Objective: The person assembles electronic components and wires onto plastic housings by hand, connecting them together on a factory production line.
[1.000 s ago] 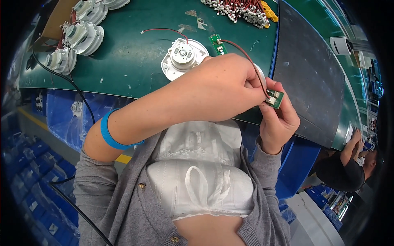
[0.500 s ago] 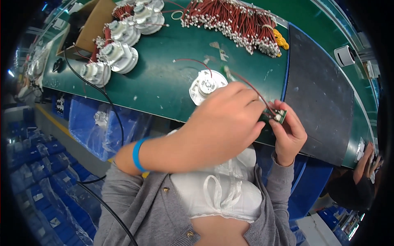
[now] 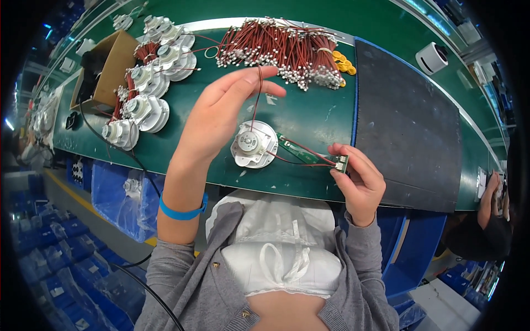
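Note:
On the bench stands a round white motor unit (image 3: 249, 142) with a silver motor on top. Above it my left hand (image 3: 223, 105) is closed with a thin red wire (image 3: 256, 105) between thumb and fingers; the wire runs down to the unit. My right hand (image 3: 361, 179) pinches a small green circuit board (image 3: 343, 164) with white connectors by its edges. Red and black wires (image 3: 301, 162) link this board to the unit's side. A longer green circuit board strip (image 3: 295, 148) lies between the unit and my right hand.
Several white motor units (image 3: 146, 113) stand in rows at left, beside a cardboard box (image 3: 113, 69). Bundles of red wires (image 3: 281, 52) with white plugs lie at the back, next to yellow pieces (image 3: 343, 63). A black mat (image 3: 406, 127) covers the right side. A black cable crosses at left.
My left hand has moved from the small board up and left, raising the red wire over the motor unit. My right hand still holds the board. The view has shifted.

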The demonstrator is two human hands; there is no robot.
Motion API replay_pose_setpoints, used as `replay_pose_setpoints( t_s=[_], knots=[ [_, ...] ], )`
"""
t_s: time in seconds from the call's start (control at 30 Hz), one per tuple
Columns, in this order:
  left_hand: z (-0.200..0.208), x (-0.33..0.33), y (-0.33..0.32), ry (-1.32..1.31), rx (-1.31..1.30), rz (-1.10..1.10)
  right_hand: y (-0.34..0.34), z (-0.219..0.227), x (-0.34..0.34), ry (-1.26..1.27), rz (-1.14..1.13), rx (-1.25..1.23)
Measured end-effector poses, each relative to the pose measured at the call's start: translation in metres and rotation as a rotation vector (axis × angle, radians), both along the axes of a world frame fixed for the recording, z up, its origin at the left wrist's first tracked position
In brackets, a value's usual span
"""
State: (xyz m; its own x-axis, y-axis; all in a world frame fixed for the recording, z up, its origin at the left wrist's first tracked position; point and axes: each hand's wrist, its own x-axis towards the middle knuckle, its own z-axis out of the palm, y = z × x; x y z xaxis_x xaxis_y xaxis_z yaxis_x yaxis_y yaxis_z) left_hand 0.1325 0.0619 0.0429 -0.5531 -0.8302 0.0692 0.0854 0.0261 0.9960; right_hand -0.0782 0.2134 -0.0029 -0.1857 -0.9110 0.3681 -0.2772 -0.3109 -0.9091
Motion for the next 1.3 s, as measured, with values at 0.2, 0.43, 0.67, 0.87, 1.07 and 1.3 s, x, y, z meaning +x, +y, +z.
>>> replay_pose_setpoints(
  t_s=[0.2,0.43,0.67,0.87,1.07,1.3],
  knots=[
    [0.024,-0.043,0.033,-0.079,-0.375,-0.063,0.003,-0.001,-0.009,-0.035,-0.013,0.007],
    [0.009,-0.061,0.041,-0.371,-0.840,-0.082,0.000,-0.001,-0.016,-0.048,-0.024,0.005],
    [-0.003,-0.064,0.036,-0.225,-0.843,-0.032,-0.004,-0.006,-0.019,-0.064,-0.025,-0.020],
    [-0.005,-0.064,0.037,-0.251,-0.926,0.007,-0.007,-0.013,-0.020,-0.059,-0.026,-0.032],
    [-0.012,-0.065,0.035,-0.219,-0.988,0.022,-0.009,-0.014,-0.020,-0.099,-0.006,-0.048],
    [-0.011,-0.074,0.038,-0.178,-0.982,0.051,-0.008,-0.012,-0.020,-0.124,-0.028,-0.068]
  ],
)
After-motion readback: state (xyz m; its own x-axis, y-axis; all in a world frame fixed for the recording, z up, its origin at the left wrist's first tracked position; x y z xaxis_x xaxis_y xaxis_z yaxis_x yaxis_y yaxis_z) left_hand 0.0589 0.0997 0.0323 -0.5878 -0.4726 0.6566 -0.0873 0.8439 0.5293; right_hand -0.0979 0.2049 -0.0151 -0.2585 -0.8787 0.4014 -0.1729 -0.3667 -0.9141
